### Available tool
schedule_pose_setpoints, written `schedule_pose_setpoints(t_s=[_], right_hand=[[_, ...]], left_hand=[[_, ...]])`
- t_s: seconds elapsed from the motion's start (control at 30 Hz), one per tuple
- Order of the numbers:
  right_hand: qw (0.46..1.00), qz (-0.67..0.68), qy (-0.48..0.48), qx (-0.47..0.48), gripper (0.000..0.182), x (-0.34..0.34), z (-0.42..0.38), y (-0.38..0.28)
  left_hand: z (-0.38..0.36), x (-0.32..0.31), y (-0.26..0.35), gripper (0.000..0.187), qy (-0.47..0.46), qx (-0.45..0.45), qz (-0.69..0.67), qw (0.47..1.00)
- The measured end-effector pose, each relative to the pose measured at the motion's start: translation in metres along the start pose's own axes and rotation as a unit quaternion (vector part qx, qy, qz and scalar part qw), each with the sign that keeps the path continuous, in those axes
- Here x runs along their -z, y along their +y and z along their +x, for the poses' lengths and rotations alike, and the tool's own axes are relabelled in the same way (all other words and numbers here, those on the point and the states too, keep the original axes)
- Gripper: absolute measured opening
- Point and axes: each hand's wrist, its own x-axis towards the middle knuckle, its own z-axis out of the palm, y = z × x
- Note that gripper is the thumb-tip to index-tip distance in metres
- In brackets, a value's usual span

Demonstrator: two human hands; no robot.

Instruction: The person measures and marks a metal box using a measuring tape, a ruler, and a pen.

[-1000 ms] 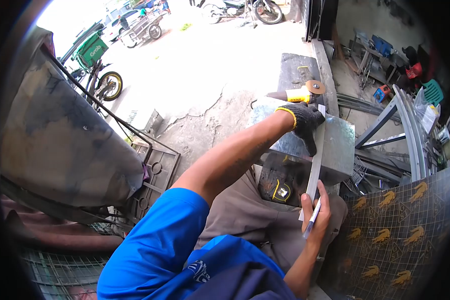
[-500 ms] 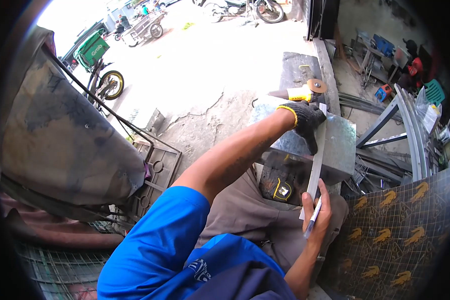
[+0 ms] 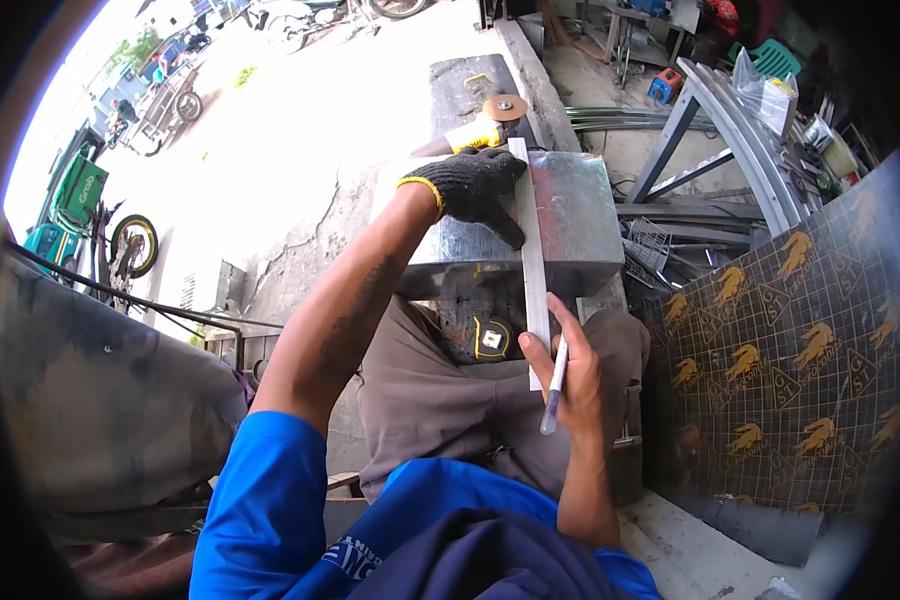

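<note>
A long, pale metal strip (image 3: 533,235) lies across a shiny sheet-metal box (image 3: 582,215), its near end jutting past the box edge toward my lap. My left hand (image 3: 473,193), in a black knit glove with a yellow cuff, grips the strip's far part, thumb stretched along its left side. My bare right hand (image 3: 577,372) is at the near end, with thumb and index finger at the strip. A pen (image 3: 557,385) with a clear barrel is held in that same hand, pointing down toward me. Behind the box lies a yellow angle grinder (image 3: 475,134) with a brown disc.
A black-and-yellow tape measure (image 3: 491,340) sits between my knees, below the box. To the right leans a dark printed board (image 3: 780,350). Grey metal frames (image 3: 745,130) and loose bars stand beyond it. On the left is a draped grey cover (image 3: 110,390).
The view has swung right, so the box, strip and hands appear further left and higher. The strip looks more upright in view. Both hands keep their places on it.
</note>
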Motion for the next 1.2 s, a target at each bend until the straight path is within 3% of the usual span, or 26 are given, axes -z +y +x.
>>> schedule_pose_setpoints(t_s=[0.73, 0.83, 1.2], right_hand=[[0.998, 0.038, 0.003, 0.043, 0.065, -0.001, 0.002, 0.006], [1.0, 0.002, -0.016, 0.012, 0.063, 0.005, 0.0, 0.0], [0.999, -0.012, -0.009, 0.037, 0.063, 0.005, 0.0, 0.001]], left_hand=[[-0.009, 0.007, 0.01, 0.104, 0.0, 0.017, 0.008, 1.0], [-0.01, 0.01, 0.013, 0.104, 0.009, -0.004, -0.012, 1.0], [-0.008, 0.001, 0.008, 0.105, 0.029, 0.012, -0.031, 0.999]])
